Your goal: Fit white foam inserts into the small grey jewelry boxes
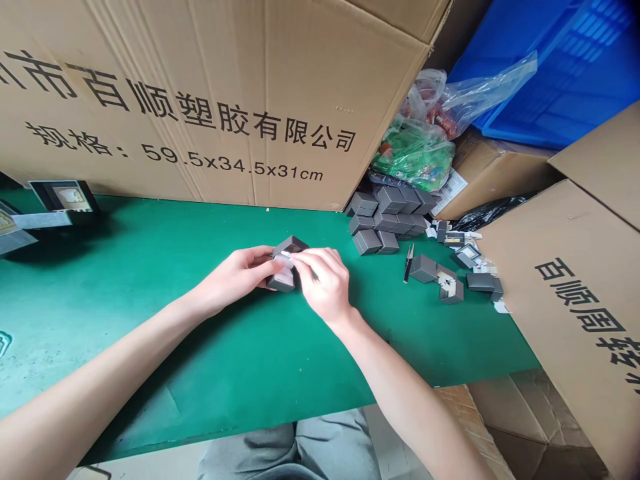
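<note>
A small dark grey hinged box (281, 281) stands open over the green table, its lid tipped back and a pale insert showing inside. Around its left side wrap the fingers of my left hand (239, 275), thumb pressed on the front. My right hand (324, 279) closes in a pinch at the box's right side, on a small white piece (286, 255) too small to name. The right fingertips partly cover the inside of the box.
Several closed grey boxes (385, 217) are stacked at the back right, near tweezers (409, 263) and more opened boxes (451, 285). A large carton (200, 87) walls off the back. Another carton (575, 293) borders the right. Plastic bags (417, 150) lie below a blue crate (530, 93).
</note>
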`<action>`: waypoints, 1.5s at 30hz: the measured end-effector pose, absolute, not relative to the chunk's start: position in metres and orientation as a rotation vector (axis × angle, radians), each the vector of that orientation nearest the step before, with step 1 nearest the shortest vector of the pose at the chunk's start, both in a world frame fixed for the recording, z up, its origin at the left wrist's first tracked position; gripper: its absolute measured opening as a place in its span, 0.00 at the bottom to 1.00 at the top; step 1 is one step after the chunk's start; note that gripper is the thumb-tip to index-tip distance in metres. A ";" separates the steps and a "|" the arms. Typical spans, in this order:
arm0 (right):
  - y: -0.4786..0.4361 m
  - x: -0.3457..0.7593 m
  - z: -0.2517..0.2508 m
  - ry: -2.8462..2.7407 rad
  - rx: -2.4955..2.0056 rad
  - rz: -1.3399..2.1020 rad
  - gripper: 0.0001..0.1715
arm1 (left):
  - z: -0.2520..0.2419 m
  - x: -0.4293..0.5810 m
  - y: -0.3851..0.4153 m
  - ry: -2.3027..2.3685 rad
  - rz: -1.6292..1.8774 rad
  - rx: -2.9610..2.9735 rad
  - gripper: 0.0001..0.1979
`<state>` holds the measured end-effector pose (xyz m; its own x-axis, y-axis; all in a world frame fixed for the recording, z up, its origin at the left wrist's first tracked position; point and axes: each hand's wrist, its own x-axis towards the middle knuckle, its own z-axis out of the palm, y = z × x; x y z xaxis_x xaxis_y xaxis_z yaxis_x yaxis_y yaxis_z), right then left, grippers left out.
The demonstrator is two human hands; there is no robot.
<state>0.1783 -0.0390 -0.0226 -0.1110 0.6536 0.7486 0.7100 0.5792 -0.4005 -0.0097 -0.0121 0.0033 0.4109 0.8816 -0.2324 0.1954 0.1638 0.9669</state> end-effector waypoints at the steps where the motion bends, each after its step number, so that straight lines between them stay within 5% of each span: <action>1: -0.039 0.178 -0.023 -1.818 -1.118 -0.072 0.12 | 0.003 -0.010 -0.012 1.071 0.652 1.348 0.24; 23: -0.030 0.179 -0.030 -1.651 -1.126 0.073 0.06 | 0.011 -0.012 -0.013 1.057 0.581 1.497 0.21; 32: -0.030 0.179 -0.032 -1.777 -1.128 0.284 0.18 | 0.012 -0.013 -0.014 0.972 0.541 1.499 0.20; 45: -0.046 0.182 -0.023 -1.508 -1.324 0.605 0.01 | 0.011 -0.013 -0.020 0.896 0.484 1.499 0.24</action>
<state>0.1819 -0.0455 -0.0234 0.0982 0.9320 0.3489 0.4326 0.2758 -0.8584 -0.0125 -0.0199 0.0109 0.6086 0.7661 -0.2065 0.2475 0.0640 0.9668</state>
